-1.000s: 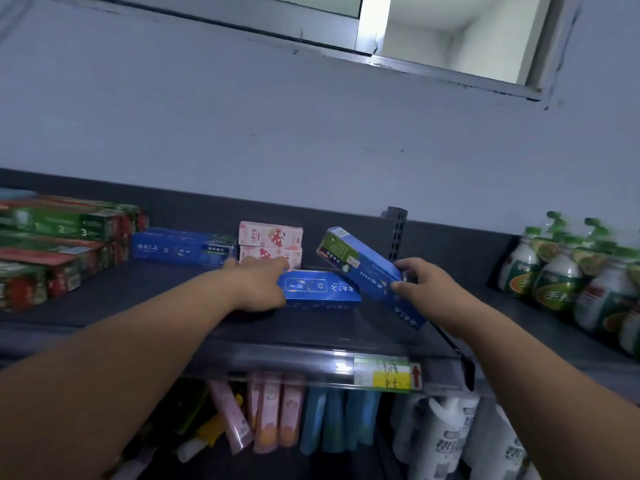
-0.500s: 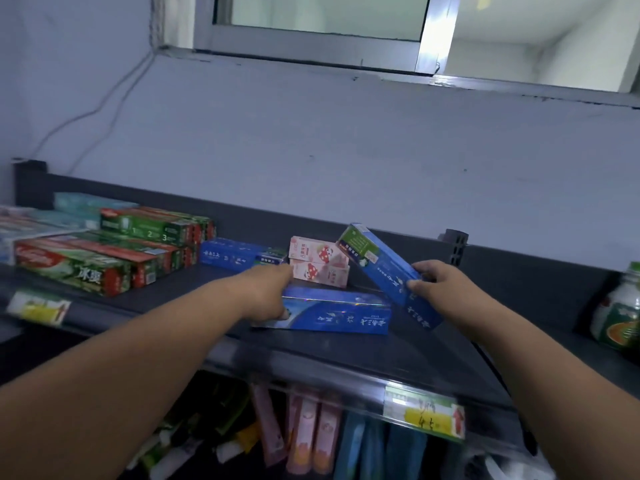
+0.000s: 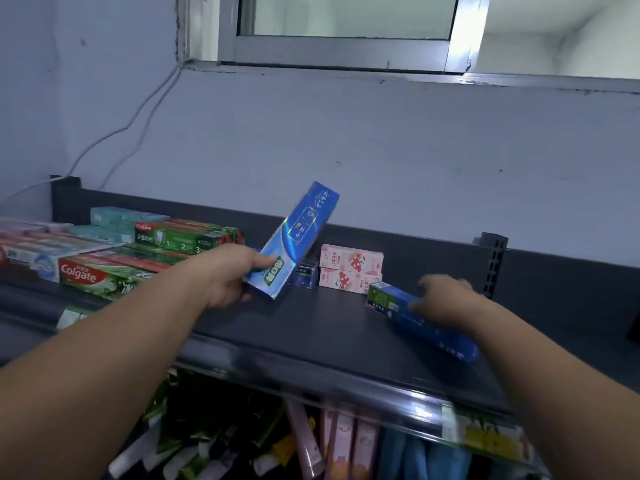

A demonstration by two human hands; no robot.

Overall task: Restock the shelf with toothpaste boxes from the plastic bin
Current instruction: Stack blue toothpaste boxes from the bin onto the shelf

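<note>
Two arms reach from the bottom corners toward the dark shelf (image 3: 311, 327) that runs across the middle of the frame. Left of centre, the left hand (image 3: 232, 277) has its fingers and thumb clenched round the lower end of a tilted blue toothpaste box (image 3: 301, 233), whose far end points up and to the right. Right of centre, the right hand (image 3: 445, 299) lies over a second blue toothpaste box (image 3: 440, 336), which is flat on the shelf and slants toward the lower right. Blur hides whether those fingers grasp it or only rest on it. Between the two hands, at the back, two pink boxes (image 3: 351, 270) sit stacked, with a dark blue box (image 3: 306, 273) just beside them on the left. Colgate boxes (image 3: 97, 277) are piled at the left edge. A window frame (image 3: 346, 50) spans the top.
</note>
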